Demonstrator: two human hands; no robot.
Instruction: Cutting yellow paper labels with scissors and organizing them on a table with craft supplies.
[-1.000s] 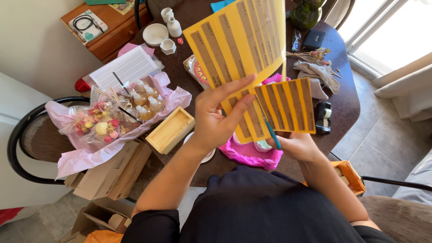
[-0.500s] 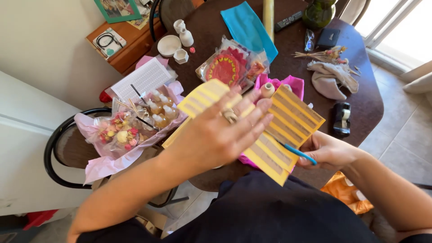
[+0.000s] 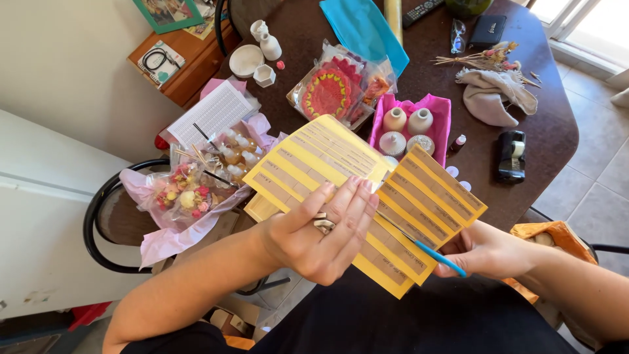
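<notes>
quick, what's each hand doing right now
Left hand: fingers pressed on the larger yellow label sheet, holding it.
Right hand: closed on a blue-handled tool and the smaller yellow label sheet.

A single camera sat on the person's head and looked steeply down, almost straight along the forearms. It was close to the left hand (image 3: 321, 229) and right hand (image 3: 488, 252), which filled the lower middle of the frame. Beyond them it took in the dark round worktop (image 3: 550, 124), a chair (image 3: 98, 216) at the left, and tiled floor (image 3: 603, 177) at the right edge.
</notes>
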